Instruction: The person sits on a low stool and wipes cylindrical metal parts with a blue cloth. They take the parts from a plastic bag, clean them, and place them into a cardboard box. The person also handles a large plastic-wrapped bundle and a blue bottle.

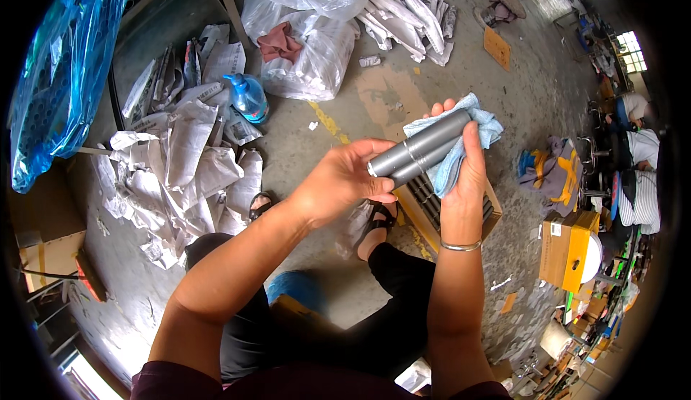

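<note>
Two dark grey metal tubes (416,149) lie side by side between my hands, tilted up to the right; the upper one has a bright ring partway along. The fingers of my left hand (344,177) are closed around their lower left end. My right hand (466,166) holds the other end with a light blue cloth (486,120) bunched under and around it. The cloth and tubes hide part of the right fingers. Below my hands, an open cardboard box (492,220) with several similar dark tubes stands on the floor, partly covered by my right forearm.
Crumpled newspaper (173,162) is heaped on the left, near a blue bottle (249,99). A clear plastic bag (317,54) with a brown cloth (279,43) and rolled paper (410,18) lie ahead. Blue plastic wrap (68,69) covers tubes at far left. People sit at the right.
</note>
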Motion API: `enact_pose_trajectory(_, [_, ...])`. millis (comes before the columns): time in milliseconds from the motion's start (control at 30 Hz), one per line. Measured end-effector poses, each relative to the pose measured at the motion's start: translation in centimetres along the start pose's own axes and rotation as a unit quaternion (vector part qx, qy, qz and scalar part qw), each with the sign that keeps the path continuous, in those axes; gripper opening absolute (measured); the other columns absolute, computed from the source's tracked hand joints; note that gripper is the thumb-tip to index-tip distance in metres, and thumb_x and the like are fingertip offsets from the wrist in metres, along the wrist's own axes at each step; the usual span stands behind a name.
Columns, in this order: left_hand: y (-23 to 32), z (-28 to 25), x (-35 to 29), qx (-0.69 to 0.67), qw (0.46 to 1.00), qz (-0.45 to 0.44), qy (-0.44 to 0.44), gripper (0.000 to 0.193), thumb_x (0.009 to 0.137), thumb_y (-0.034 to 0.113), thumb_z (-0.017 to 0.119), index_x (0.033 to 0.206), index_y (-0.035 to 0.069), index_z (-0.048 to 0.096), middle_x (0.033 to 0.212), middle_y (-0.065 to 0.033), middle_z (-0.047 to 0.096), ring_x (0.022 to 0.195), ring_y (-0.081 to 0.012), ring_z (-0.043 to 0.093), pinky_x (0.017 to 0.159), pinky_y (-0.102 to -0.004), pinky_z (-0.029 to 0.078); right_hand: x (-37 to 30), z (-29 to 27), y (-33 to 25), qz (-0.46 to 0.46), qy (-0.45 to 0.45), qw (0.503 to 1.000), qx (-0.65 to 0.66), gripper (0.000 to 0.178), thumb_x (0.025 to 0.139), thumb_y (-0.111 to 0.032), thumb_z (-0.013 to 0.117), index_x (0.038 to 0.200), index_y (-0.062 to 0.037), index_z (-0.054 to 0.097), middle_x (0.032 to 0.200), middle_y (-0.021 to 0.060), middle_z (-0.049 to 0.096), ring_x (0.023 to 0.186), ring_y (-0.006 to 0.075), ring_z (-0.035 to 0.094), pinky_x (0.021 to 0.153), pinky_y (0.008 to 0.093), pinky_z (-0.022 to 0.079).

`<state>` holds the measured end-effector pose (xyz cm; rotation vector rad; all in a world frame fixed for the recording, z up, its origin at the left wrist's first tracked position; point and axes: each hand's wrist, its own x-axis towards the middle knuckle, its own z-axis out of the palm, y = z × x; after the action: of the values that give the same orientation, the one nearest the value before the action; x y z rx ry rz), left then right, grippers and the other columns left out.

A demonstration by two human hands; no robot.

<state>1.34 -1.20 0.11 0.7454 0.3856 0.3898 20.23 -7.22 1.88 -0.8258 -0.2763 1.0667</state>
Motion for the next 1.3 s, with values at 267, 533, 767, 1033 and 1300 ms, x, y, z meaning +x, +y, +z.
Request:
enact_pose_trajectory(267, [0.7,0.7,0.0,0.010,0.993,-0.118,-0.025,0.041,0.081,0.003,0.069,0.117,-0.006,0.052,0.101,-0.0120,0.062,0.090,-0.0180,0.064,0.079,-0.0292,0.055,-0.5,1.0,0.2,0.024,-0.075,0.997,-0.021,0.048,0.081,-0.023,0.073,0.116,0.0037,0.054,0.108,0.0159,0.061,0.103,0.0282,0.059,0.095,0.0437,0.047])
enact_pose_trajectory(533, [-0.3,0.6,0.1,0.130,0.989,-0.065,0.024,0.037,0.080,0.001,0.070,0.113,-0.007,0.056,0.101,-0.0114,0.064,0.092,-0.0185,0.063,0.082,-0.0301,0.054,-0.3,0.8,1.1,0.013,-0.062,0.998,-0.026,0.052,0.078,-0.020,0.077,0.118,0.0000,0.052,0.108,0.0114,0.061,0.103,0.0247,0.060,0.092,0.0413,0.050])
enact_pose_trajectory(767, [1.0,0.3,0.3,0.112,0.993,-0.016,0.034,0.037,0.079,0.000,0.070,0.113,-0.007,0.057,0.099,-0.0106,0.064,0.088,-0.0186,0.064,0.080,-0.0324,0.055,-0.6,1.4,0.9,0.047,-0.116,0.974,-0.190,0.048,0.079,-0.004,0.072,0.121,0.0004,0.051,0.109,0.0116,0.063,0.097,0.0201,0.062,0.087,0.0319,0.049])
enact_pose_trajectory(1033, [1.9,-0.3,-0.3,0.049,0.998,-0.034,0.010,0.041,0.079,0.004,0.072,0.116,-0.005,0.056,0.096,-0.0091,0.064,0.089,-0.0173,0.064,0.076,-0.0293,0.053,1.0,-1.2,-3.0,-0.013,-0.005,0.999,-0.049,0.039,0.086,-0.008,0.064,0.121,0.0002,0.049,0.116,0.0178,0.059,0.105,0.0291,0.059,0.093,0.0436,0.049])
enact_pose_trajectory(1300, [1.5,-1.2,0.2,0.449,0.884,0.050,0.121,0.035,0.077,0.002,0.069,0.109,-0.003,0.058,0.078,-0.0057,0.059,0.072,-0.0111,0.052,0.067,-0.0281,0.044,0.1,0.1,-2.6,0.005,-0.060,0.976,-0.209,0.040,0.077,0.002,0.071,0.113,0.0022,0.053,0.115,0.0168,0.060,0.099,0.0225,0.061,0.082,0.0308,0.053])
